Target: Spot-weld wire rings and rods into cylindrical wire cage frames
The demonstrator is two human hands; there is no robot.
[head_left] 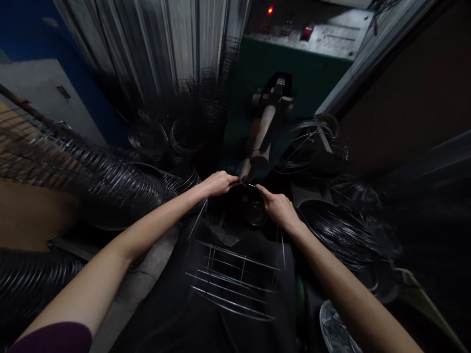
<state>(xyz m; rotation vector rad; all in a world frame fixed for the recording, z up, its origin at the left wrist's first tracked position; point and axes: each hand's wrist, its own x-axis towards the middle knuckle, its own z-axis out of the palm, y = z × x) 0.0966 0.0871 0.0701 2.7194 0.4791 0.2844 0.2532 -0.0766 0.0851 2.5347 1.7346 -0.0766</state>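
Both hands meet near the lower tip of a machine's metal arm [263, 130]. My left hand [221, 184] is closed on the end of a wire frame [235, 277], just left of the machine tip. On the other side, my right hand [278, 206] pinches the frame's wire with its index finger stretched along it. The frame's silvery bars hang below the hands, over dark clothing on the lap. Shadow hides the exact contact between wire and machine tip.
A green machine body [294, 66] with a red light stands ahead. Stacked wire rings [110, 176] lie at the left. A tub of wire hoops [342, 235] is at the right, above a bowl of small clear or metal pieces [336, 328]. Corrugated metal stands behind.
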